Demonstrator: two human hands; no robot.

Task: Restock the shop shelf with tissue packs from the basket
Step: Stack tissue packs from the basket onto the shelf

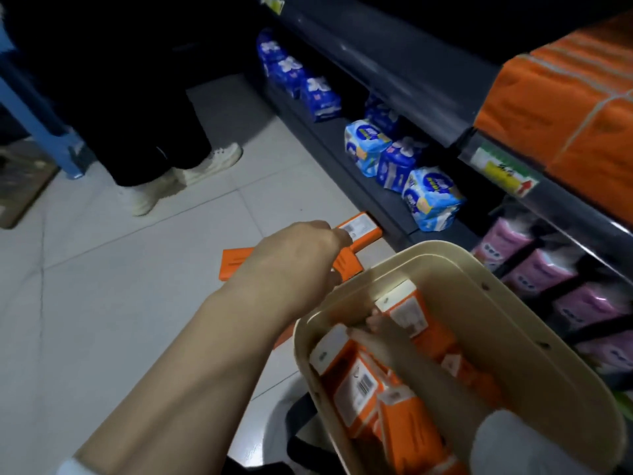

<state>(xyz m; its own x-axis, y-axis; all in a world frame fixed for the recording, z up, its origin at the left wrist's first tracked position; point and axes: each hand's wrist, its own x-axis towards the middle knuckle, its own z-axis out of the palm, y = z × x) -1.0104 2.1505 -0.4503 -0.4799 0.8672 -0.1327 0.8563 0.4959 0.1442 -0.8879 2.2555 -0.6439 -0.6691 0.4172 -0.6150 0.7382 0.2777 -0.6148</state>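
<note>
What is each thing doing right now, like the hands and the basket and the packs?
left hand: closed on an orange pack, out over the floor
right hand: inside the basket, among the packs; grip unclear
basket: tilted, partly full
basket packs: jumbled
top shelf packs: stacked

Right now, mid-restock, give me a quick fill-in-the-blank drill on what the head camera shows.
1. The left hand reaches toward orange packs lying on the ____.
2. The right hand is down inside the beige ____, among orange tissue packs.
3. The stacked packs on the upper shelf are ____ in colour.
4. On the lowest shelf, the packs at far right are ____, while those further left are blue.

Missing words: floor; basket; orange; pink
</note>
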